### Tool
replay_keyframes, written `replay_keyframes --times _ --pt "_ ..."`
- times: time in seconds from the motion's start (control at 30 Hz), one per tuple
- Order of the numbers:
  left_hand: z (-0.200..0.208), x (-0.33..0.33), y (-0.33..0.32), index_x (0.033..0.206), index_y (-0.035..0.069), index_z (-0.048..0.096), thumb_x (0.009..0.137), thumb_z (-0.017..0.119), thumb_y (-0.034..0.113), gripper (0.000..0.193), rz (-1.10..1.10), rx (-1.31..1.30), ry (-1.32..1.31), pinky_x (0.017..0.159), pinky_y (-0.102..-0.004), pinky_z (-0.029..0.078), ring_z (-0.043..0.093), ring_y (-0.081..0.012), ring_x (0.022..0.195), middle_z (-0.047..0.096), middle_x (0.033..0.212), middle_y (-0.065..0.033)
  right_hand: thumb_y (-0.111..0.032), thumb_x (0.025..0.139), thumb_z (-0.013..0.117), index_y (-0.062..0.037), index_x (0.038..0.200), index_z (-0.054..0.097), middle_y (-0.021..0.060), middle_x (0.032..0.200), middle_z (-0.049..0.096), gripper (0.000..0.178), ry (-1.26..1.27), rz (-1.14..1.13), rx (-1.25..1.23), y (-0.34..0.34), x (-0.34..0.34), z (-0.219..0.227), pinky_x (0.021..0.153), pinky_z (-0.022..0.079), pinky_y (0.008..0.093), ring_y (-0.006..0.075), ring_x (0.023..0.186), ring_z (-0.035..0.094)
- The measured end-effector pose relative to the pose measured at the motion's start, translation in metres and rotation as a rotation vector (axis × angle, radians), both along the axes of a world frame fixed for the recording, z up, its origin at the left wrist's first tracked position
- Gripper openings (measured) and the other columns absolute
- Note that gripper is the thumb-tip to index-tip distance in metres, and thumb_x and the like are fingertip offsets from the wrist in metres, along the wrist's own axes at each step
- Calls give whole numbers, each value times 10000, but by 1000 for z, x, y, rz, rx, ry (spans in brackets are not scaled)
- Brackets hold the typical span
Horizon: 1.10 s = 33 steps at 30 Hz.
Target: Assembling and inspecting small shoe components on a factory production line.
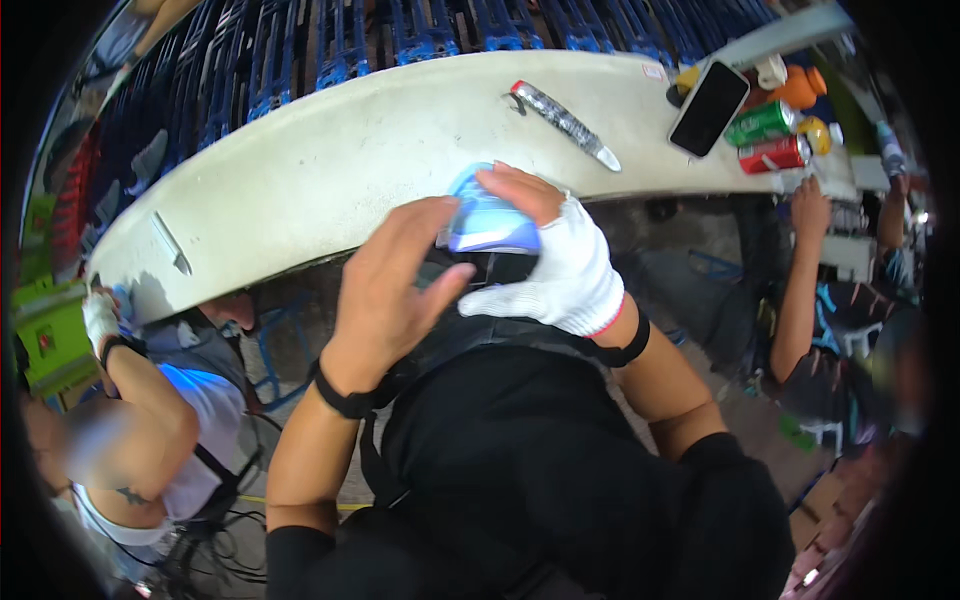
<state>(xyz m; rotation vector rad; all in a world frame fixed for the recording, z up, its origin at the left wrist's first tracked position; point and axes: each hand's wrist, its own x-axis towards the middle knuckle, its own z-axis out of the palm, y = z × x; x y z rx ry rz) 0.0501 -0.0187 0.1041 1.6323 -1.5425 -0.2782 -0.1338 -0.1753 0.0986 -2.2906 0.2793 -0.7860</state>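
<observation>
A glossy blue-violet curved piece [492, 225] is held between my hands in front of the table's near edge; its exact kind I cannot make out. My bare left hand [395, 285] curls at its left side, fingertips against the edge and the thumb below. On the other side, my right hand [560, 265] wears a white glove with bare fingertips. Its fingers bend over the top of the piece, while the gloved thumb reaches beneath. A dark part shows under the piece, partly covered by the hands.
On the long white table [320, 170] lie a slim speckled tool [568, 125] with a red end, a phone [709, 109], a green can [760, 123], a red can [775, 155] and a thin grey tool [171, 243]. Blue racks [340, 50] stand beyond. People sit at both sides.
</observation>
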Motion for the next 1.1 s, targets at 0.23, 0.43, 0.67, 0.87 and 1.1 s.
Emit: replay_keyframes --times 0.23,0.43,0.67,0.87,1.1 --pt "-64 -39 -4 1217 7 732 766 913 10 487 154 -307 13 942 -457 615 722 -382 1144 722 1188 -179 -356 739 1046 -48 1245 740 153 1220 795 667 -52 0 167 6 0 -25 1059 596 458 380 1194 769" --pt "-64 -39 3 1032 39 648 673 889 -34 439 157 -300 25 819 -452 541 661 -383 957 652 1020 -154 -215 728 1057 -8 1164 690 200 1208 806 606 -105 81 176 9 7 -22 1152 552 523 381 1298 733" --pt "-45 -32 3 1028 57 586 656 852 -68 473 -23 -253 260 792 -444 495 597 -371 908 601 992 -142 -309 661 1082 -14 1143 692 163 1136 800 687 -50 99 15 9 19 -15 1102 575 515 375 1171 770" --pt "-48 -15 2 970 69 607 676 877 -28 410 -70 -390 185 779 -445 521 629 -336 875 631 946 -107 -303 665 1082 -48 1112 693 144 1140 803 645 -72 255 94 2 19 -10 1076 584 516 356 1180 777" --pt "-54 -2 1 1044 62 650 713 939 108 441 -75 -239 187 832 -434 559 669 -343 975 686 1030 -108 -246 715 1059 -102 1077 678 114 1093 827 545 -68 271 -85 -5 12 -18 1088 577 533 347 1163 795"
